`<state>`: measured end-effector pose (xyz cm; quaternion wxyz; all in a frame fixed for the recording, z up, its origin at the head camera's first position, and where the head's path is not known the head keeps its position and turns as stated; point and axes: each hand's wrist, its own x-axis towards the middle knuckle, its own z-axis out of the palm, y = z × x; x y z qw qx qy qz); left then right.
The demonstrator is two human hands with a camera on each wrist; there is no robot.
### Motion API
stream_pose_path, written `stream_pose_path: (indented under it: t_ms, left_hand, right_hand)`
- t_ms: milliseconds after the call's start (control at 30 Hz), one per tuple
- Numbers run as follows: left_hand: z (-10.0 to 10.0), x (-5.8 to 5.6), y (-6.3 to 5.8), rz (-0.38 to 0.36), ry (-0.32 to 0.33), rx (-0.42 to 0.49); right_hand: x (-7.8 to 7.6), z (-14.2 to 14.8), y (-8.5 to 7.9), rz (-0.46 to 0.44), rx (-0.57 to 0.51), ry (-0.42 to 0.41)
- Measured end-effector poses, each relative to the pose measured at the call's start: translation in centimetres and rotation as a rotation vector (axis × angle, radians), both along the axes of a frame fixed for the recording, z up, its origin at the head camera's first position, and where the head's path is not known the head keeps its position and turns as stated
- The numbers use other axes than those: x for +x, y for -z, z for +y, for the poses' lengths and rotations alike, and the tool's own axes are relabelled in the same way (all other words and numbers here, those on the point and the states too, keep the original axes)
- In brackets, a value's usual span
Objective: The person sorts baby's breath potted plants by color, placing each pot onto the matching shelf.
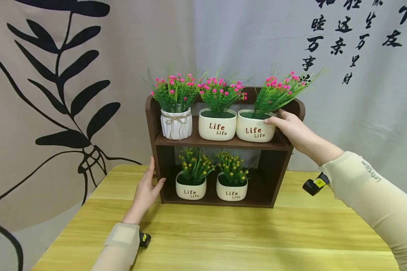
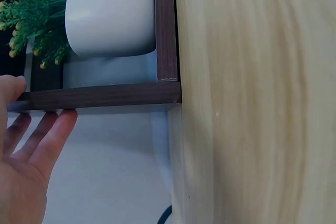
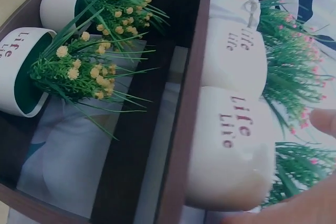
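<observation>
A dark brown two-tier shelf (image 1: pixel 276 173) stands on the wooden table. My left hand (image 1: pixel 145 192) holds its left side panel, thumb on the inner side and fingertips against the outer face in the left wrist view. At the top right, my right hand (image 1: pixel 293 130) grips the right end of a cream "Life" flowerpot (image 1: pixel 256 130) with pink flowers, thumb at the front of its rim. In the right wrist view this pot (image 3: pixel 231 156) sits by the shelf edge. Beside it are a matching cream pot (image 1: pixel 218 128) and a white ribbed pot (image 1: pixel 176 126) tied with twine.
On the lower tier stand two cream pots with yellow flowers, a left one (image 1: pixel 191 188) and a right one (image 1: pixel 232 189). Behind the table (image 1: pixel 203 233) hangs a cloth (image 1: pixel 149 37) printed with black leaves and writing.
</observation>
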<state>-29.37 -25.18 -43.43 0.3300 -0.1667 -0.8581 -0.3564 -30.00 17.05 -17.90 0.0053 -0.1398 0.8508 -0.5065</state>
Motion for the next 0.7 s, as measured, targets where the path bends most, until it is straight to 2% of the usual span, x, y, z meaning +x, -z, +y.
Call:
stream_pose_path:
  t_ms: [167,433,567,700]
  left_hand:
    - [-0.9,0.3,-0.1,-0.021,-0.046,-0.011]
    - [-2.3,0.8,-1.0,-0.009,-0.114,-0.132]
    - [-3.0,0.9,-2.3,0.004,-0.122,-0.182]
    - [-4.0,0.9,-4.3,0.029,-0.125,-0.217]
  right_hand:
    - [0.5,-0.4,-1.2,-0.023,0.060,-0.040]
    - [1.6,0.5,-2.4,-0.085,0.004,-0.118]
    - [2.1,1.8,-2.7,-0.099,0.007,-0.135]
    - [2.3,3.0,-2.9,-0.092,0.008,-0.154]
